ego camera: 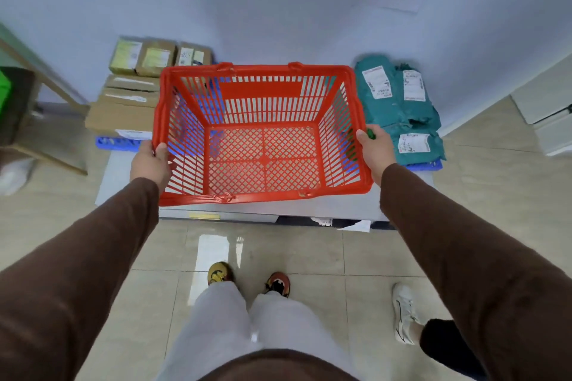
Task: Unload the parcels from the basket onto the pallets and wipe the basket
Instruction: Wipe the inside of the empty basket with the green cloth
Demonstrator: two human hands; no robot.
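An empty red plastic basket [260, 93] is held in front of me above a grey platform [117, 176]. My left hand [151, 162] grips its left rim. My right hand [376, 148] grips the right rim, and something small and green shows at its fingers. Brown cardboard parcels [133, 96] are stacked on a blue pallet [116, 143] to the left. Several teal bagged parcels [399, 102] with white labels lie on a blue pallet [427, 165] to the right. Nothing lies inside the basket.
A pale wall stands close behind the pallets. A wooden frame [40, 77] leans at the left. White boxes [548, 108] sit at the far right. Another person's white shoe [404, 312] is on the tiled floor at the right, near my own feet [247, 280].
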